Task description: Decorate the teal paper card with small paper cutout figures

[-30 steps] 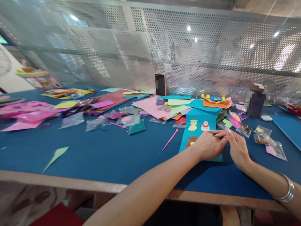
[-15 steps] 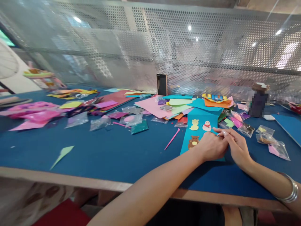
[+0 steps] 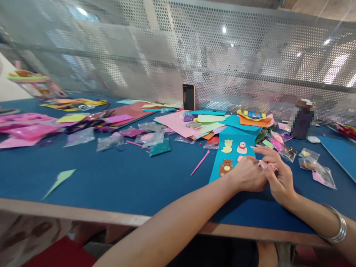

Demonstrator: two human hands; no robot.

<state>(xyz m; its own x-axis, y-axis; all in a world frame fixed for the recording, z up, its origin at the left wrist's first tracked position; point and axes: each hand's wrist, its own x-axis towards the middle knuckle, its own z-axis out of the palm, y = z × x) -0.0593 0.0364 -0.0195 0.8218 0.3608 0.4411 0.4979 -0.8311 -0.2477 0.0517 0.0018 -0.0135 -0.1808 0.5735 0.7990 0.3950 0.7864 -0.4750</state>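
Observation:
Over the lower right of a bright blue card (image 3: 214, 170), my left hand (image 3: 249, 174) is curled, its fingertips hidden behind my right hand (image 3: 279, 174). The right hand's thumb and fingers bend toward it, touching it, around a small piece of pink clay (image 3: 274, 167) that shows between them. Flat clay figures lie on the card: a yellow animal (image 3: 227, 146), a snowman with a red scarf (image 3: 241, 147) and a brown bear (image 3: 226, 167). A pink clay shape (image 3: 240, 158) sits below the snowman, partly covered by my left hand.
A pink plastic clay tool (image 3: 200, 162) lies left of the card. Small clay bags (image 3: 160, 147), coloured paper (image 3: 178, 124) and a propped phone (image 3: 189, 97) are farther back. A green paper scrap (image 3: 59, 181) is near the table's front edge. A perforated metal screen (image 3: 205, 48) stands behind.
The camera view has shifted slightly right. My right fingers have lifted and parted a little, so pink clay shows between the hands and the pink shape on the card is visible.

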